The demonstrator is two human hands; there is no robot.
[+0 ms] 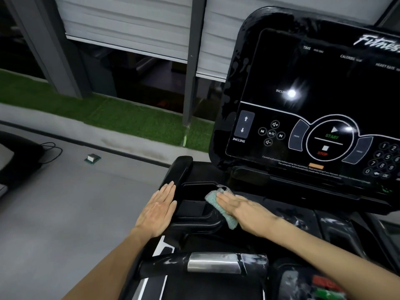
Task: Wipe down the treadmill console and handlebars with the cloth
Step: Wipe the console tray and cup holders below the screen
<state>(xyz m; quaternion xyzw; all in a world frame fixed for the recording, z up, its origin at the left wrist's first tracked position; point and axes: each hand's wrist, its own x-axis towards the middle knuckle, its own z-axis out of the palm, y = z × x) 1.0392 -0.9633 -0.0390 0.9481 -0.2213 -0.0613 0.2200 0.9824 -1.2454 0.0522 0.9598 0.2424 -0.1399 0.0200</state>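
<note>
My right hand [244, 210] lies flat on the teal cloth [213, 200], fingers straight and together, pressing it onto the right rim of the black tray [192, 210] below the console's [303, 83] lower-left corner. My left hand [157, 210] — fingers straight too, holding nothing — rests against the tray's outer left edge, just below the side handlebar [180, 172]. The front handlebar [212, 263] crosses nearer me.

Showing bare: left hand [157, 210], right hand [244, 210]. Forearms likewise showing uncovered, running to bottom and right frame edges. Fingers looking long, slender. Dim light softening detail.
</note>
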